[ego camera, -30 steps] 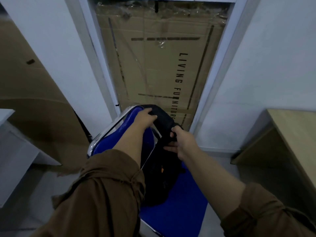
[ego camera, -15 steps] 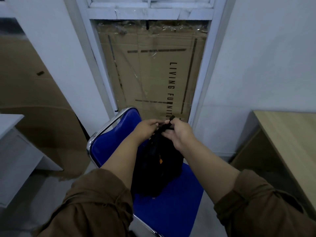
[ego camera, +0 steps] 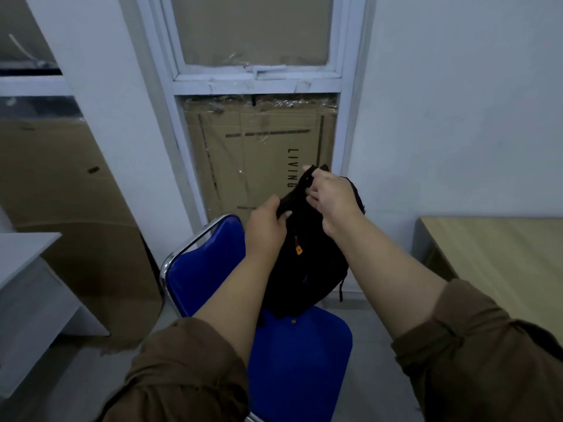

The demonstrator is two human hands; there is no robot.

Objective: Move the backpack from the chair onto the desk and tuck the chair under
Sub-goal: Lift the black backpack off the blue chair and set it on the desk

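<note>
A black backpack (ego camera: 304, 269) with an orange zip pull hangs in the air just above the blue chair (ego camera: 298, 354), its bottom near the seat. My left hand (ego camera: 266, 226) grips its top from the left. My right hand (ego camera: 332, 199) holds the top handle from the right, slightly higher. The chair has a chrome frame and a blue backrest (ego camera: 207, 263) to the left of the bag. The light wooden desk (ego camera: 499, 263) stands at the right, a short way from the chair.
A cardboard sheet (ego camera: 259, 162) fills the lower window pane straight ahead. A larger cardboard panel (ego camera: 76, 223) leans on the left wall. A white shelf unit (ego camera: 27, 284) stands at the far left. White wall rises behind the desk.
Both hands have risen with the backpack. It went from resting on the chair seat to hanging above it and shifted a little to the right.
</note>
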